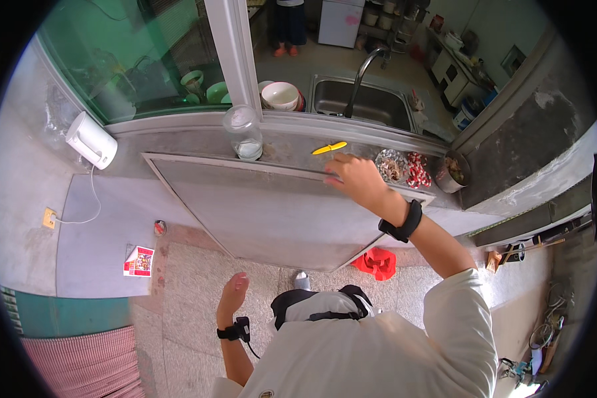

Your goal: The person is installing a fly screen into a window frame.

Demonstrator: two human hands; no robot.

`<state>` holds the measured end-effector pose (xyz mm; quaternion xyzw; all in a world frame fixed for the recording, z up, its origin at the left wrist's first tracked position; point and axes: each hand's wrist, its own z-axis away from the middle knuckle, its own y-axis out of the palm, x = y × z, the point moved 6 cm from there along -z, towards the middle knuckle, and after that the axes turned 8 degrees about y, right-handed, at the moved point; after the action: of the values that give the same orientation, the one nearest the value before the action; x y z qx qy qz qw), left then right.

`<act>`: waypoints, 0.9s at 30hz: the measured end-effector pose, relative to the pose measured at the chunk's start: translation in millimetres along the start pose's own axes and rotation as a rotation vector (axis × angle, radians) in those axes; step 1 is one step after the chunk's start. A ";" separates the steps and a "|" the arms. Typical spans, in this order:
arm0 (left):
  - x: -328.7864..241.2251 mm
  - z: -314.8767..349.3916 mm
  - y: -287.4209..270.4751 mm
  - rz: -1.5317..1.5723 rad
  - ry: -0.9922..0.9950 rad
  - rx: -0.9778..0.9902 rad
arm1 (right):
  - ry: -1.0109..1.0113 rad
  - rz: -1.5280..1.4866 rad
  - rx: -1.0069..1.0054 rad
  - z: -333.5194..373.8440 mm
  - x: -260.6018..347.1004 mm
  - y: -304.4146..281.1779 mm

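A window screen point(259, 209) in a thin grey frame leans against the wall under the sill, its top edge level with the ledge. My right hand point(358, 179) reaches over that top edge, fingers bent and closed round the frame. Just beyond it on the ledge lies a yellow knife point(330, 148). My left hand point(232, 295) hangs low over the floor beside my body, touching nothing, its fingers loosely extended. To the right of my right hand sit a glass dish point(392, 166) of scraps, a cluster of red-and-white wrapped pieces point(418, 170) and a metal pot point(452, 172).
A clear glass jar point(243, 132) stands on the ledge, left of the knife. A white kettle point(91, 140) is by the left wall. Behind the ledge are bowls point(280, 96) and a sink point(371, 103). A red bag point(376, 263) lies below the screen. Another person stands farther back.
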<state>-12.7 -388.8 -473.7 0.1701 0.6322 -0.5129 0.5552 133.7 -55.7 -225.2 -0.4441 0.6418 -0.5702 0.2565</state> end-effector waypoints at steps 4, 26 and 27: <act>13.0 23.4 11.7 0.067 -0.090 -0.031 | -0.013 0.011 0.045 20.3 14.0 -0.6; 11.4 249.0 10.6 0.143 -0.106 -0.002 | 0.155 -0.339 -0.147 139.8 103.2 -6.5; 16.6 257.1 5.0 0.159 -0.117 -0.034 | 0.168 -0.340 -0.158 137.0 101.6 -4.8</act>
<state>121.4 -607.9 -453.8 0.1801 0.5918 -0.4658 0.6327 201.4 -212.2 -232.4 -0.5154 0.6195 -0.5883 0.0665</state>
